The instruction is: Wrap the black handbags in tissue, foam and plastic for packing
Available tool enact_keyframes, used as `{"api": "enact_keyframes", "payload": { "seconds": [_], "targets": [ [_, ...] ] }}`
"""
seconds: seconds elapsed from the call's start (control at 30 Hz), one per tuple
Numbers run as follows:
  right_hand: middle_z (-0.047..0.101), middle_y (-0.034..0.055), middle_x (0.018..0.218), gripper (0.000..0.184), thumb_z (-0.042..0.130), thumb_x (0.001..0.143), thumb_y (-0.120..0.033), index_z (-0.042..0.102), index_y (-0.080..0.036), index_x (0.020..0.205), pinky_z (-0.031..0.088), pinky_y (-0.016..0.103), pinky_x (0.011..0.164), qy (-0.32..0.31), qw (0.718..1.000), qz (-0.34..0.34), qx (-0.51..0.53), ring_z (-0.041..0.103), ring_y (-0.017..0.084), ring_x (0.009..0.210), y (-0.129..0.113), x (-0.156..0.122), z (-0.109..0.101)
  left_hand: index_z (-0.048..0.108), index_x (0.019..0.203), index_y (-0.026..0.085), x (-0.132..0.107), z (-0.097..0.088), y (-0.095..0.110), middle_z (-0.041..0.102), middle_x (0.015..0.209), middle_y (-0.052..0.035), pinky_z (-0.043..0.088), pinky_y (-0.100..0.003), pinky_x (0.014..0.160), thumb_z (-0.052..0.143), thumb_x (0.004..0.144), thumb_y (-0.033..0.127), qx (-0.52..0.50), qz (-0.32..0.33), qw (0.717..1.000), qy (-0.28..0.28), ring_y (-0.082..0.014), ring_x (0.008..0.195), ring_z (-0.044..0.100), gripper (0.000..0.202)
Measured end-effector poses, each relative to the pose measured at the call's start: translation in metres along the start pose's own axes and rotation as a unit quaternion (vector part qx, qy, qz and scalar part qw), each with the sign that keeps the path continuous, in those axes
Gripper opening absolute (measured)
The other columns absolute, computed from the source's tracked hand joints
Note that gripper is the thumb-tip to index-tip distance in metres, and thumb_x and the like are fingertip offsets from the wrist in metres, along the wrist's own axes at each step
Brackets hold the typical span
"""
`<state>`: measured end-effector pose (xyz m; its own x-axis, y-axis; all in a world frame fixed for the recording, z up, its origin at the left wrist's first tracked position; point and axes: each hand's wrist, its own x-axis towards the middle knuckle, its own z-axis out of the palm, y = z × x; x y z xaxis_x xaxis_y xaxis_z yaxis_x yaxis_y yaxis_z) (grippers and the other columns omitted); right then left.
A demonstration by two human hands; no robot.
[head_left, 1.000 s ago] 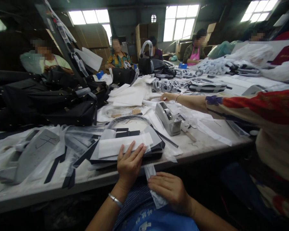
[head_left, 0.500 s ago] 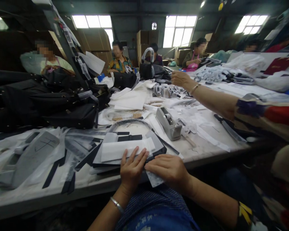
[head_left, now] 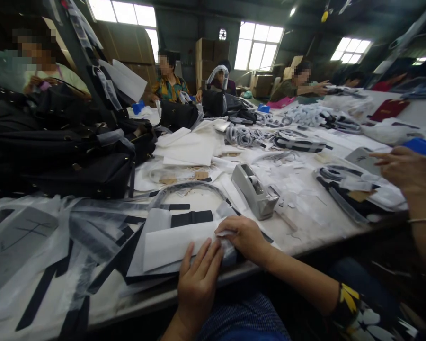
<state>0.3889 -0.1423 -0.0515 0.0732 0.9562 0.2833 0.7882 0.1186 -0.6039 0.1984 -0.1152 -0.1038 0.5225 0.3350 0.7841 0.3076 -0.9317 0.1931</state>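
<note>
Black bag [head_left: 193, 218] under white sheet [head_left: 173, 244], contents hidden

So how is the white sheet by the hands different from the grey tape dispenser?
The white sheet is long and flat; the tape dispenser is chunky and stands up. The sheet is white, while the dispenser is grey. The left hand rests on the sheet, but no hand holds the dispenser. Both are close to the right hand.
</note>
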Motion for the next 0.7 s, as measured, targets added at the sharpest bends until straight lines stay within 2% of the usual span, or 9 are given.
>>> {"api": "enact_keyframes", "payload": {
  "seconds": [0.07,0.1,0.17,0.3,0.4,0.5,0.6,0.7],
  "targets": [
    [0.07,0.0003,0.085,0.008,0.074,0.083,-0.014,0.071,-0.02,0.079,0.044,0.025,0.08,-0.014,1.0,0.025,-0.001,0.064,0.017,0.087,0.002,0.005,-0.001,0.067,0.116,0.015,0.002,-0.002,0.0,0.071,0.12,-0.0045,0.028,-0.043,0.119,0.054,0.096,0.009,-0.018,-0.006,1.0,0.003,-0.0196,0.117,0.063,0.025],
    [0.068,0.0004,0.084,0.009,0.076,0.081,-0.018,0.069,-0.02,0.077,0.043,0.025,0.079,-0.021,0.999,0.04,-0.006,0.062,0.017,0.088,0.004,0.008,-0.001,0.068,0.114,0.015,0.003,-0.003,0.0,0.072,0.119,-0.0042,0.028,-0.041,0.119,0.055,0.095,0.009,-0.023,-0.012,1.0,0.004,-0.0185,0.116,0.064,0.024],
    [0.064,-0.001,0.081,0.016,0.081,0.077,-0.024,0.066,-0.019,0.079,0.041,0.025,0.072,-0.032,0.996,0.081,-0.016,0.059,0.016,0.082,0.008,0.016,-0.002,0.069,0.111,0.015,0.006,-0.004,0.0,0.073,0.116,-0.0038,0.029,-0.038,0.119,0.055,0.095,0.009,-0.026,-0.025,0.999,0.006,-0.0164,0.112,0.065,0.022],
    [0.06,-0.0063,0.078,0.043,0.088,0.067,-0.031,0.061,-0.022,0.099,0.034,0.023,0.06,-0.064,0.985,0.158,-0.005,0.053,0.012,0.067,0.018,0.032,-0.004,0.068,0.114,0.016,0.007,-0.004,-0.001,0.073,0.113,-0.0034,0.028,-0.032,0.117,0.048,0.099,0.014,-0.015,-0.04,0.999,-0.017,-0.0137,0.107,0.066,0.026],
    [0.06,-0.0073,0.082,0.06,0.09,0.063,-0.036,0.057,-0.026,0.112,0.032,0.022,0.061,-0.097,0.986,0.135,-0.008,0.054,0.012,0.068,0.022,0.041,-0.009,0.068,0.12,0.022,0.005,-0.002,-0.003,0.072,0.114,-0.0027,0.029,-0.033,0.115,0.043,0.101,0.016,-0.007,-0.037,0.999,-0.038,-0.0146,0.108,0.065,0.031],
    [0.06,-0.0061,0.086,0.07,0.09,0.063,-0.041,0.053,-0.028,0.121,0.033,0.023,0.064,-0.109,0.988,0.106,-0.04,0.055,0.013,0.073,0.023,0.046,-0.014,0.068,0.12,0.023,0.004,-0.002,-0.004,0.069,0.125,-0.0039,0.031,-0.035,0.112,0.042,0.101,0.017,0.001,-0.024,0.999,-0.039,-0.0171,0.112,0.062,0.032],
    [0.062,-0.0048,0.088,0.069,0.089,0.065,-0.04,0.053,-0.028,0.122,0.033,0.023,0.065,-0.11,0.986,0.109,-0.055,0.057,0.014,0.075,0.022,0.05,-0.015,0.067,0.12,0.024,0.007,-0.003,-0.004,0.062,0.137,-0.0029,0.031,-0.036,0.11,0.039,0.102,0.021,0.012,-0.014,0.997,-0.078,-0.0195,0.117,0.059,0.033],
    [0.063,-0.0052,0.081,0.051,0.082,0.076,-0.032,0.055,-0.026,0.119,0.033,0.024,0.064,-0.098,0.986,0.123,-0.054,0.058,0.015,0.075,0.02,0.055,-0.009,0.067,0.118,0.027,0.01,-0.004,-0.001,0.062,0.136,0.0007,0.033,-0.038,0.106,0.04,0.1,0.017,0.03,-0.028,0.993,-0.115,-0.0201,0.116,0.059,0.034]
  ]
}}
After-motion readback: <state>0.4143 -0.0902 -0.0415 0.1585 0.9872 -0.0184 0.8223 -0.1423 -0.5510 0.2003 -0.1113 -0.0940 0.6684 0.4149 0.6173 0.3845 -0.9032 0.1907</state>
